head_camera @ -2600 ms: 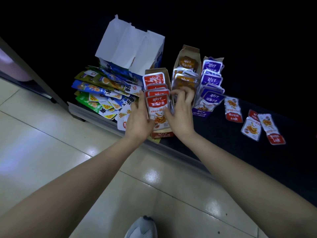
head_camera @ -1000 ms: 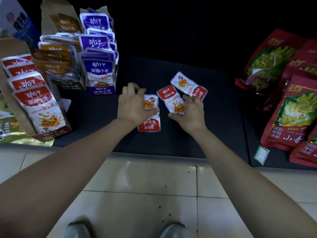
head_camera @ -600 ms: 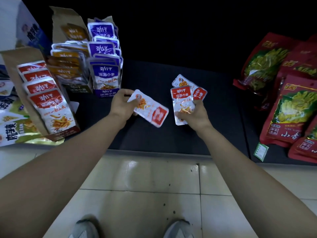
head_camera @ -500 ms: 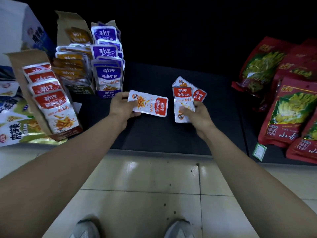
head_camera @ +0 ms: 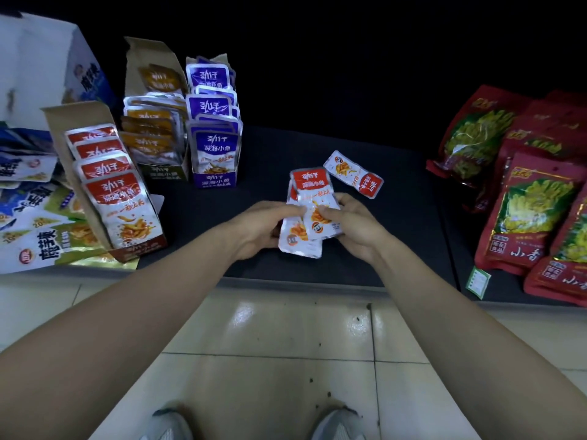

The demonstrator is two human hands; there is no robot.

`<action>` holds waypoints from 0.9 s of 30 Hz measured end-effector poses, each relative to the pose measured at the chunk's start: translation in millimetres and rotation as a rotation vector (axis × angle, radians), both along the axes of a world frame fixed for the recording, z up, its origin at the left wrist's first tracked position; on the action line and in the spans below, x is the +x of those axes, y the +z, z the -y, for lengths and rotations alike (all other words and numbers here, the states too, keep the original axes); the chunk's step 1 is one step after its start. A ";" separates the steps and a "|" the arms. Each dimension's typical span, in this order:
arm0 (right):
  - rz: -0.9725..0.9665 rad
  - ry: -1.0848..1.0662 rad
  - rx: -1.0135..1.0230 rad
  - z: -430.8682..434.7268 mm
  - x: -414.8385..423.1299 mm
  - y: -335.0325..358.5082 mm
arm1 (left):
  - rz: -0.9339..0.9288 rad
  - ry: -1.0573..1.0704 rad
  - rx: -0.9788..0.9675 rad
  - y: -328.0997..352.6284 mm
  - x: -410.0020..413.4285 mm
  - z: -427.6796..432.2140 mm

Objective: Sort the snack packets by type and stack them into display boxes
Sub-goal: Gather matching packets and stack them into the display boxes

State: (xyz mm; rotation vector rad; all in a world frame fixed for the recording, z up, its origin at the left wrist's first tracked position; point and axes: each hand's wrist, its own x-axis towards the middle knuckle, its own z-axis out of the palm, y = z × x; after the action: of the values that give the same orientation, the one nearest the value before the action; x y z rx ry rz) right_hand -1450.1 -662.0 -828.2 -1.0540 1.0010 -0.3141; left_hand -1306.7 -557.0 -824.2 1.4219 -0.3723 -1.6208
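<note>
Two red-and-white snack packets point(head_camera: 309, 201) overlap upright above the dark shelf mat point(head_camera: 397, 223). My left hand point(head_camera: 263, 225) grips them from the left and my right hand point(head_camera: 354, 223) pinches them from the right. A third red packet point(head_camera: 354, 173) lies flat on the mat just behind. At the left stands the cardboard display box of red packets point(head_camera: 117, 198). Behind it are the box of orange-brown packets point(head_camera: 152, 134) and the box of purple packets point(head_camera: 216, 147).
Large red bags with yellow-green pictures point(head_camera: 533, 211) lie at the right. Blue and green snack bags point(head_camera: 35, 223) and a white carton point(head_camera: 41, 65) sit at the far left. A tiled floor point(head_camera: 279, 338) and my shoes point(head_camera: 336, 423) are below the shelf edge.
Each hand lifted a red packet off the mat. My left hand then brought its packet across to the right one, and both packets are now held together upright.
</note>
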 end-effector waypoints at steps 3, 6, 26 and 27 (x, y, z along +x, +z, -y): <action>-0.012 0.090 -0.056 -1.6 6.7 -3.5 | 0.158 0.044 -0.001 -6.5 -3.0 3.5; -0.107 0.057 -0.237 5.0 12.0 -9.6 | 0.301 0.129 -0.050 -14.2 -1.6 5.8; -0.719 0.267 -1.071 44.2 -6.7 -33.3 | 0.562 0.338 0.008 -26.7 15.2 5.5; -0.686 0.267 -1.069 40.2 -6.5 -32.5 | 0.560 0.340 0.008 -26.2 16.2 4.9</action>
State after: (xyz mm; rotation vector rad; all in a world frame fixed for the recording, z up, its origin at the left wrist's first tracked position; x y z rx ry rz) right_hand -1456.6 -702.2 -860.7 -2.3532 1.2924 -0.2652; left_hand -1290.5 -561.9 -850.4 1.8254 -0.4117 -0.9386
